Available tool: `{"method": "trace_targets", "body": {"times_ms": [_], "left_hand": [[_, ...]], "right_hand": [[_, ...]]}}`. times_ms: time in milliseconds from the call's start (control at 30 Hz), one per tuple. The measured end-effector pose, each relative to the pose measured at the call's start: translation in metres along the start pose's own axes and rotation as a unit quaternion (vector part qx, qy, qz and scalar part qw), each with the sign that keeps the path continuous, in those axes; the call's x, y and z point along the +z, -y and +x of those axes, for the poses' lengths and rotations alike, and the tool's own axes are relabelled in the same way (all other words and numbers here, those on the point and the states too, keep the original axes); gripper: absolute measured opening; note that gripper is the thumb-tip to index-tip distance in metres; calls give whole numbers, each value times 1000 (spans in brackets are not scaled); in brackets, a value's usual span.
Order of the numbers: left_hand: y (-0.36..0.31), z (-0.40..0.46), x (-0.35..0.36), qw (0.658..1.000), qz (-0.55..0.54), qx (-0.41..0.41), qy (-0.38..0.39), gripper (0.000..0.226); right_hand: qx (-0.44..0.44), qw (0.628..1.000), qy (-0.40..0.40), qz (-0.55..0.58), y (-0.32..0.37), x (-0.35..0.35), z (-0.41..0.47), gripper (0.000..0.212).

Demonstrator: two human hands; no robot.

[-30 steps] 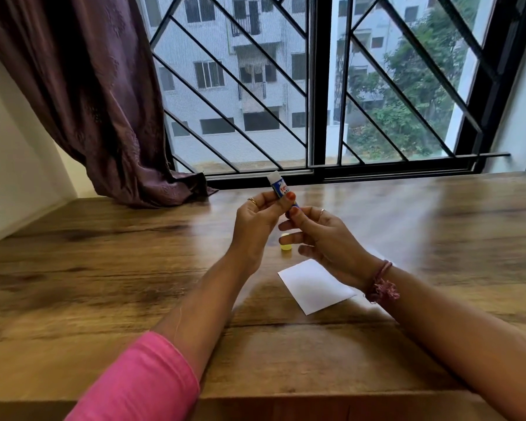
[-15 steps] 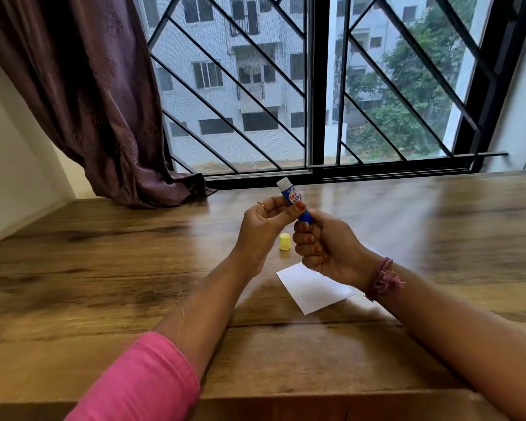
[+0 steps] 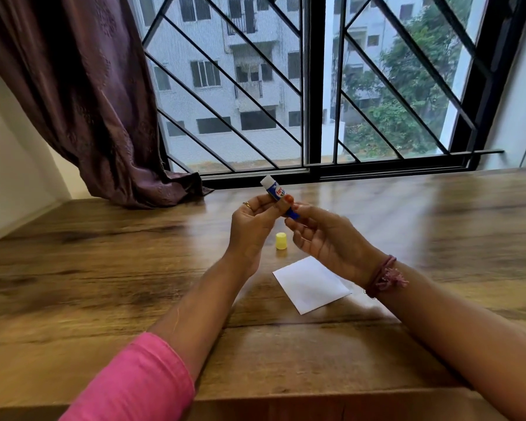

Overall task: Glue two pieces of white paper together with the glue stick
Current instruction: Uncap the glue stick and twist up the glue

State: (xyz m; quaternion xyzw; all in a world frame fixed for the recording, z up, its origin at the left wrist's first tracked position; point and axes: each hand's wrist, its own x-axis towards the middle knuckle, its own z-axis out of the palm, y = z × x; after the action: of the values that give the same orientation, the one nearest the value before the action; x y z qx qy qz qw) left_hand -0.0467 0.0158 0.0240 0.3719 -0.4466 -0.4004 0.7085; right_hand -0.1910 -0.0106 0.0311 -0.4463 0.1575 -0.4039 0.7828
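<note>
Low and right of centre, the white paper (image 3: 312, 284) lies flat on the bench (image 3: 104, 268), the yellow cap (image 3: 281, 240) just beyond it. Above, at centre, the left hand (image 3: 252, 226) pinches the uncapped glue stick (image 3: 278, 196) mid-barrel; the right hand (image 3: 325, 238) pinches its base, likely twisting glue out. Next: bring the tip down onto the paper.

The glue stick (image 3: 276, 194) label is partly hidden by fingers, and the white paper (image 3: 310, 284) is partly covered by the right wrist.
</note>
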Motion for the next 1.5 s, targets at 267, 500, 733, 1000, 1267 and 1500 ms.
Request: {"method": "trace_targets", "body": {"times_ms": [267, 500, 733, 1000, 1267, 1500], "left_hand": [[0, -1, 1, 998, -67, -17, 13, 23], [-2, -2, 4, 996, -83, -21, 24, 11], [-1, -3, 4, 999, -32, -19, 24, 16], [0, -4, 3, 999, -8, -13, 32, 27], [1, -2, 2, 999, -27, -16, 10, 22], [-1, -2, 3, 996, -84, -29, 19, 18]], "right_hand": [[-62, 998, 12, -29, -7, -1, 2, 22], [-90, 990, -7, -105, -12, 0, 5, 31], [-55, 986, -1, -159, -11, 4, 3, 46], [50, 985, -28, -166, -4, 0, 1, 49], [-49, 992, -35, -113, -4, 0, 4, 29], [-119, 971, -41, -202, -12, 0, 2, 17]]}}
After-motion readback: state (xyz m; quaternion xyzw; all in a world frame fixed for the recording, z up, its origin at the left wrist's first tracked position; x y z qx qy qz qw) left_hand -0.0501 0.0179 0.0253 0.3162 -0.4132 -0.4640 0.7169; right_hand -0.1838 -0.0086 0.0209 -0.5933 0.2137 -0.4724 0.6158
